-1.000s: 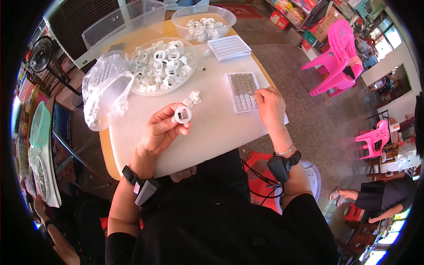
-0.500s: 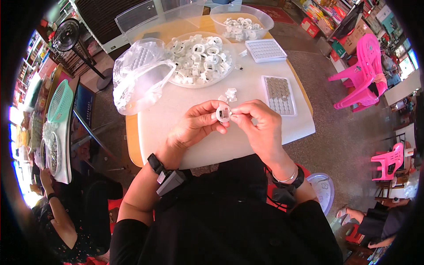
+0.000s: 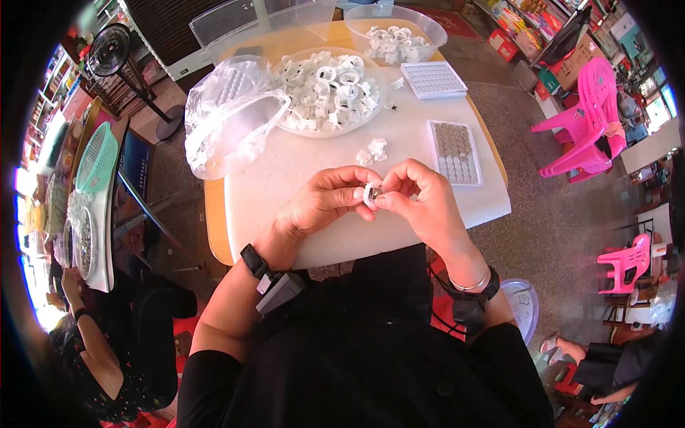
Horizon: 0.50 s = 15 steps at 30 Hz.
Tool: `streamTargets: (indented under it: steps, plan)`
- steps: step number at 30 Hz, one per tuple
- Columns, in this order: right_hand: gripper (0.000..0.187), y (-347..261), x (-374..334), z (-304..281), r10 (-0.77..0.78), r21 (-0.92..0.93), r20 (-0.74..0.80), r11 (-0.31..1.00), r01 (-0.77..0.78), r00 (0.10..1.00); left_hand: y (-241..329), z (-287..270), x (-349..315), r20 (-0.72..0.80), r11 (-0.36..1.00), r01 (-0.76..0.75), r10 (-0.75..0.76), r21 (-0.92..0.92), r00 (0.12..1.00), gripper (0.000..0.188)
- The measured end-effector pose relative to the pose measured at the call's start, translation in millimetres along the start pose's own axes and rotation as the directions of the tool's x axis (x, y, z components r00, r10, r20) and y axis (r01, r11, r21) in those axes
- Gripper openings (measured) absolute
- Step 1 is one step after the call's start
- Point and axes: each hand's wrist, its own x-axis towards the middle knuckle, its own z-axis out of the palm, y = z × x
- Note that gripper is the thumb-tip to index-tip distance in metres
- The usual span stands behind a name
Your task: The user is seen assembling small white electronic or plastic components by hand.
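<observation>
- Currently pinching a small white ring-shaped plastic part (image 3: 372, 193) between both hands, above the near edge of the counter (image 3: 307, 167).
- Left hand (image 3: 325, 200) closed around the part from 9 o'clock, thumb and fingertips narrow on its rim; right hand (image 3: 421, 200) closed on it from 3 o'clock, seemingly pressing a small dark piece into its middle.
- Best done, judging by the hold: steady the ring with the left grip, keep the insert square to the opening, press with light even force, avoid tilting.
- At 12 o'clock from the hands, a few loose white pieces (image 3: 372, 150), then a round clear tray heaped with white rings (image 3: 325, 89).
- At 11 o'clock, crumpled clear plastic bag (image 3: 228, 121), no label legible.
- At 1 o'clock, flat rectangular tray of small grey discs in rows (image 3: 454, 151); beyond it a white gridded tray (image 3: 433, 78) and a clear tub of white parts (image 3: 396, 32).
- Far at 1 to 2 o'clock, brown cardboard boxes (image 3: 574, 60) and shelves of bright packages, print too small to tell.
</observation>
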Motion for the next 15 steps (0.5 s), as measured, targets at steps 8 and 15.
streamTargets:
  steps: [8,15]
  plan:
    - [0.017,5.8,4.0,-7.1,0.105,0.206,0.094,0.971,-0.122,0.99,-3.2,-1.3,1.1,0.001,0.997,0.071,-0.071,0.036,0.998,0.03]
    - [0.014,24.7,7.8,-3.0,0.08,0.194,0.107,0.976,-0.1,0.991,-8.8,-8.4,4.1,-0.036,0.999,0.038,-0.037,0.026,0.999,0.03]
